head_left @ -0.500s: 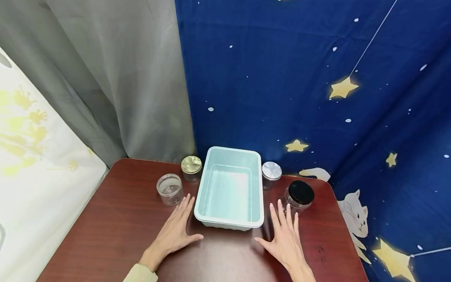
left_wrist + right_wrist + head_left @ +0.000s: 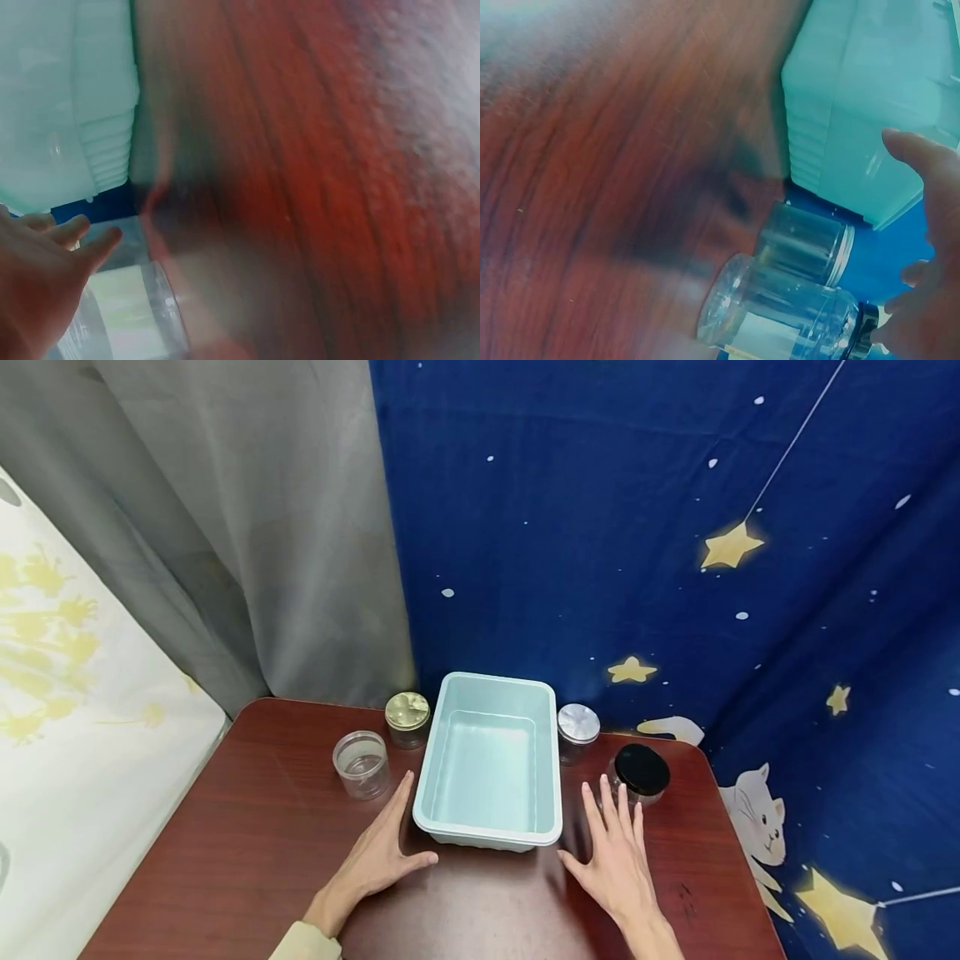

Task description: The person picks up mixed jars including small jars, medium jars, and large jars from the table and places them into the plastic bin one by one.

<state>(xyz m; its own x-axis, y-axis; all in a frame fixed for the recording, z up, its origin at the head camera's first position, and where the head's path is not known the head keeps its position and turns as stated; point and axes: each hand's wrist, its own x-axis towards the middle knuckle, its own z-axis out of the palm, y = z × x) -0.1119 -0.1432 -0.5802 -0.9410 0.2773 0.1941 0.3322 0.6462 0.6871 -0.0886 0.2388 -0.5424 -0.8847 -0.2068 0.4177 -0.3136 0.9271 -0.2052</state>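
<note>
A light blue plastic tub stands at the back middle of the table, with nothing inside. My left hand is held near its front left corner, fingers straight and thumb spread, holding nothing. Just beyond those fingertips is a clear jar without a lid. On the other side, my right hand spreads its fingers, holding nothing. Its fingertips overlap the body of a black-lidded clear jar in the head view. The right wrist view shows that jar lying across the picture beside a silver-lidded jar.
A gold-lidded jar stands against the tub's left side at the back. The brown wooden table ends at a grey curtain and a blue star-patterned curtain. White patterned cloth borders it on the left.
My right hand has shifted slightly to the right. The left hand's fingers have drawn closer together, and that hand has moved a little rightward. The tub and jars stand where they were.
</note>
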